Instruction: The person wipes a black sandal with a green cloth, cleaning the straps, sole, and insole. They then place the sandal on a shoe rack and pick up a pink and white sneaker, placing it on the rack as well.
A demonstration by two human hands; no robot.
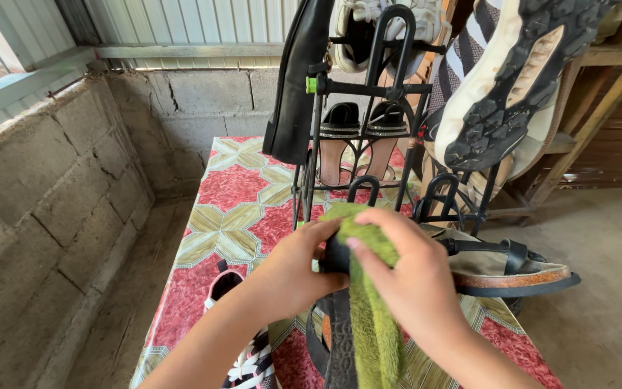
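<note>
green cloth (372,317) | right hand (412,277) pressing it | left hand (293,270) gripping sandal (498,270)

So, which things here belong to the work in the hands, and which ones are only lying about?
In hand:
- green cloth, under the right hand
- dark sandal, gripped by the left hand

Lying about:
- black shoe rack
- sneaker with dark sole
- strapped sandal
- patterned tablecloth
</note>
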